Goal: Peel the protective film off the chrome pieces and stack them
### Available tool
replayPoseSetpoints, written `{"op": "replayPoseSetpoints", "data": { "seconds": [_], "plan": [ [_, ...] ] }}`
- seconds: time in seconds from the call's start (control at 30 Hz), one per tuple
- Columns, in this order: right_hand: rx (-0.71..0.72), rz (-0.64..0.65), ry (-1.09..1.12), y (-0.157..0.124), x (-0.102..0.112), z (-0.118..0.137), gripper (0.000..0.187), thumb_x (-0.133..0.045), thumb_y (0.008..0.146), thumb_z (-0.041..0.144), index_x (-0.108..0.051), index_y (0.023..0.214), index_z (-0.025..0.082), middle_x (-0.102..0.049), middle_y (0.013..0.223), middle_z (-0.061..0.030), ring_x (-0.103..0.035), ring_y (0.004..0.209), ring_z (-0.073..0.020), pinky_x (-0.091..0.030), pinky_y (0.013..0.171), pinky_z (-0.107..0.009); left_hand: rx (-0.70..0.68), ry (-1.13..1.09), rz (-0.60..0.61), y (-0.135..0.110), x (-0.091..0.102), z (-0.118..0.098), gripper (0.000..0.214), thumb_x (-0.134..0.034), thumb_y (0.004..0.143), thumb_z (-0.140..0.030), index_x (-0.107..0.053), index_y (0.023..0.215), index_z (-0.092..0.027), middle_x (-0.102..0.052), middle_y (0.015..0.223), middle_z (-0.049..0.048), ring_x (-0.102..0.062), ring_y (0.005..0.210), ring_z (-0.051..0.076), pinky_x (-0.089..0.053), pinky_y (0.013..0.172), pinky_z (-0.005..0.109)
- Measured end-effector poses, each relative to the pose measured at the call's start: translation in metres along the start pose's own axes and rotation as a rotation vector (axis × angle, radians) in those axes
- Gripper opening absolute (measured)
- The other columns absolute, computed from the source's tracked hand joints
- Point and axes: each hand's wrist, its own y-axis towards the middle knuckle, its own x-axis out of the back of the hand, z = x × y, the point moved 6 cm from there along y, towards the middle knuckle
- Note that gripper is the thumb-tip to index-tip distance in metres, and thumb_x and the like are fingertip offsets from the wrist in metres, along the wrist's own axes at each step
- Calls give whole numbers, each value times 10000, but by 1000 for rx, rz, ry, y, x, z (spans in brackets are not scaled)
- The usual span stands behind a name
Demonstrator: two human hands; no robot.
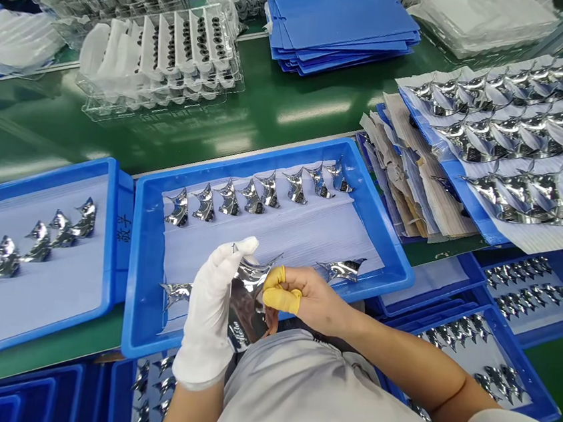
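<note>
My left hand (210,311), in a white glove, is closed around the left side of a shiny chrome-like curved part (247,305) with pointed corners. My right hand (305,297) wears yellow finger cots on thumb and forefinger; these are bent against the part's right edge, gripping it. Both hands are over the near rim of a blue tray (395,277) lined with white sheet. Inside it, several similar mirror-bright pieces (252,198) form a row at the back. One more piece (343,269) lies right of my hands, and another (175,292) is partly hidden by the glove.
Left stands another blue tray (108,233) of shiny pieces. Behind are clear plastic trays (161,64) and stacked blue sheets (341,22) on the green table (272,109). At right, rows of chrome parts (520,139) lie beside layered paper and boards (412,164). Lower trays (533,399) hold more.
</note>
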Motion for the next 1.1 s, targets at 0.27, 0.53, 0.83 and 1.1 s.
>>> {"op": "replayPoseSetpoints", "data": {
  "seconds": [0.27, 0.53, 0.83, 1.1],
  "plan": [
    [120, -20, -98, 12, 21, -16, 446, -764, 768, 562, -623, 759, 140, -576, 742, 7, -500, 692, -98, -422, 698, -247, -511, 112, 7, -17, 10, -31, 279, -847, 710, -226, -761, 967, -287, -727, 927, 12, -673, 856, 183, -555, 764, 282],
    [189, -15, -184, 10, 21, -9, 445, -706, 819, 577, -641, 746, 143, -593, 767, -25, -544, 770, -138, -460, 767, -275, -514, 153, 42, -19, 10, -33, 313, -796, 769, -184, -756, 1057, -300, -735, 980, 21, -679, 890, 188, -558, 742, 273],
    [220, 17, -195, 12, 20, -4, 420, -740, 805, 541, -614, 726, 148, -575, 754, -10, -523, 721, -122, -457, 749, -268, -597, 198, 54, -25, 9, -36, 383, -798, 754, -126, -745, 1089, -304, -740, 1002, 6, -670, 955, 184, -551, 842, 282],
    [219, 26, -205, 12, 22, -9, 424, -729, 819, 543, -607, 744, 144, -569, 763, -10, -519, 730, -120, -458, 763, -269, -635, 223, 84, -26, 6, -37, 414, -787, 761, -98, -732, 1120, -296, -739, 1028, 8, -663, 978, 184, -550, 881, 303]
  ]
}}
